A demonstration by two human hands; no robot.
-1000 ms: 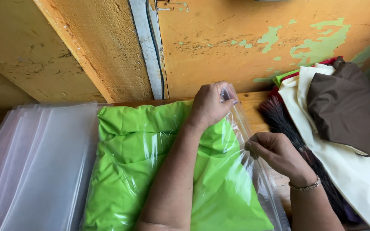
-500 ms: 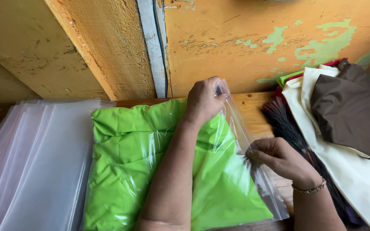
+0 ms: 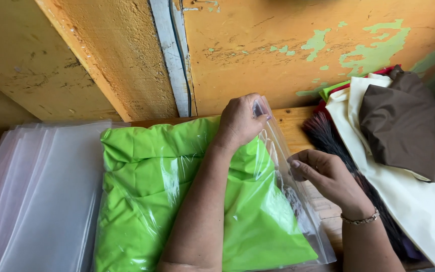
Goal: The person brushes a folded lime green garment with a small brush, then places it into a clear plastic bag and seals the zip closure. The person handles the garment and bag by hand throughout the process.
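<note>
A folded lime-green garment (image 3: 147, 201) lies inside a clear plastic bag (image 3: 303, 216) on a wooden table (image 3: 293, 121). My left hand (image 3: 240, 121) reaches across the bag and pinches its far right corner at the open edge. My right hand (image 3: 323, 176) pinches the same open edge lower down, near the bag's right side. The bag's flap stretches between the two hands.
A stack of empty clear plastic bags (image 3: 31, 201) lies at the left. At the right sit folded cloths: a brown one (image 3: 401, 123) on a cream one (image 3: 429, 211), with a dark brush-like thing (image 3: 328, 138) beside them. An orange peeling wall (image 3: 278, 45) stands behind.
My right hand has slid a little along the bag's open edge, and the left hand keeps hold of the far corner. The view has shifted slightly.
</note>
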